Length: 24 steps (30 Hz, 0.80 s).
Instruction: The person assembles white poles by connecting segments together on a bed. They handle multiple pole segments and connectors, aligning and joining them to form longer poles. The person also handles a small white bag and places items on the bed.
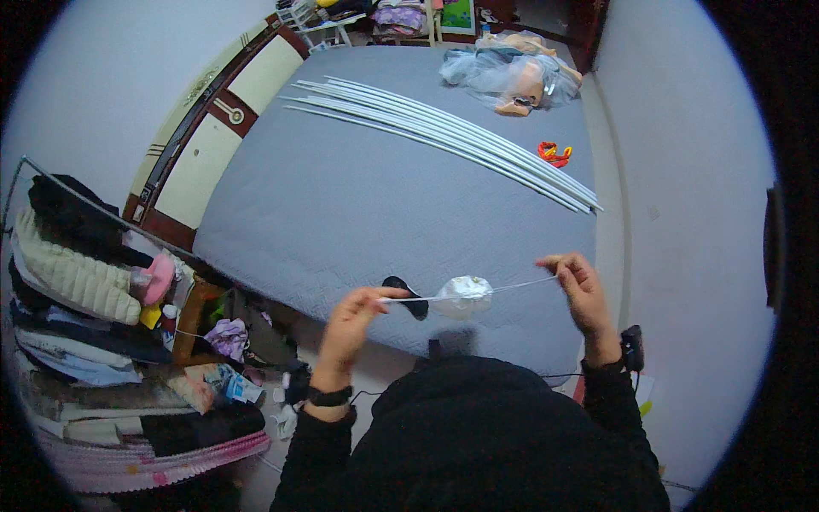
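Note:
A thin white cord point(525, 284) is stretched nearly straight between my two hands, above the near edge of the bed. My left hand point(345, 328) pinches one end between thumb and fingers, with a dark band on the wrist. The other end is in the closed fingers of my right hand point(582, 294), held slightly higher. Behind the middle of the cord is a small shiny clear plastic bag point(465, 294); I cannot tell if it touches the cord. A black flat object point(414, 303) lies on the bed beside the bag, near my left fingers.
Several long white rods point(444, 136) lie across the grey bed point(341, 196). Beyond them are a heap of clear plastic and peach cloth point(520, 72) and a red-and-yellow coil point(554, 154). A rack of clothes point(77, 273) stands left; a white wall point(682, 171) bounds the right.

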Tool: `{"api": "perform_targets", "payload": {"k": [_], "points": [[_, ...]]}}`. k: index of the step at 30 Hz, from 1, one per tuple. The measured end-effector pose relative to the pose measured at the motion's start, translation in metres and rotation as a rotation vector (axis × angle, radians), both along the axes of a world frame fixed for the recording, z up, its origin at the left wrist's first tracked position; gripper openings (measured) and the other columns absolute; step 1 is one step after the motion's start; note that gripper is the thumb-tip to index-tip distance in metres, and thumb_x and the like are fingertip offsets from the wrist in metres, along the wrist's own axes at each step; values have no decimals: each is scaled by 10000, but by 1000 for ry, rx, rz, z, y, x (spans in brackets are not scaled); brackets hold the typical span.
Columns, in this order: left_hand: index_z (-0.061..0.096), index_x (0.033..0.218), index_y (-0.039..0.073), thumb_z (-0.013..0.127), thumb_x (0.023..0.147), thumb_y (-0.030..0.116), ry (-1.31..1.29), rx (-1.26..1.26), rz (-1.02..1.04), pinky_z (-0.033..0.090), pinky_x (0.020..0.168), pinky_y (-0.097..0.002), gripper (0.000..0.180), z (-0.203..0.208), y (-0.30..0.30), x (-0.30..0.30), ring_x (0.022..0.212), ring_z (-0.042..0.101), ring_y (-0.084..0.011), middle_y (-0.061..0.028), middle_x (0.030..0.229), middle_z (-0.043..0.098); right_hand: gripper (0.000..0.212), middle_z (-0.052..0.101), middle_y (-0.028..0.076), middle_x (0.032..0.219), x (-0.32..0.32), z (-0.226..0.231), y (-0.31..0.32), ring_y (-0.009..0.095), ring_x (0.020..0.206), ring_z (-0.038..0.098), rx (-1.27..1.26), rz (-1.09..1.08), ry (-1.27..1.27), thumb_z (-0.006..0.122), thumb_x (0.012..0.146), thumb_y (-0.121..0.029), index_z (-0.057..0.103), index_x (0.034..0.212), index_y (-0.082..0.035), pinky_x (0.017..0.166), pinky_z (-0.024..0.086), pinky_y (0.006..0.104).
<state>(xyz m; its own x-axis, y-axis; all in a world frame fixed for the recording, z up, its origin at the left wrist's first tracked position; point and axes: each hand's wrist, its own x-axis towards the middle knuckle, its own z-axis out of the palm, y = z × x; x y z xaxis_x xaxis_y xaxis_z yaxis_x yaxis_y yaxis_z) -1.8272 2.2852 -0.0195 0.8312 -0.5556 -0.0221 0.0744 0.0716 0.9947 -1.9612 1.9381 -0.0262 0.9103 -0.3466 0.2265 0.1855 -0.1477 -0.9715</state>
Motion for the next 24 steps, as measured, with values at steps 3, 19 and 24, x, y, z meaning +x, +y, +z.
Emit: {"api": "perform_targets", "payload": {"k": [3,19,24], "points": [[656,972,54,502,952,146,181,-150,-300,441,864,-295,180,-6,-41,-23,954,576,-137,-91,1059,660,117,590,44,843,4,-16,28,144,762,537,428,202,229,523,940,-156,503,908,-44,667,463,281],[599,963,-10,500,964,159,273,-214,-425,499,806,-279,196,10,-75,-64,897,613,-116,-85,985,666,358,549,153,1206,-7,-92,80,257,1155,506,-259,857,634,572,905,-257,563,1186,-36,948,405,350],[591,942,6,510,958,158,344,-277,-190,526,787,-303,173,6,-53,-65,898,628,-142,-108,995,667,404,484,148,1320,-13,-102,66,253,1247,436,55,971,524,589,905,-314,579,1215,-55,1021,337,351]]}}
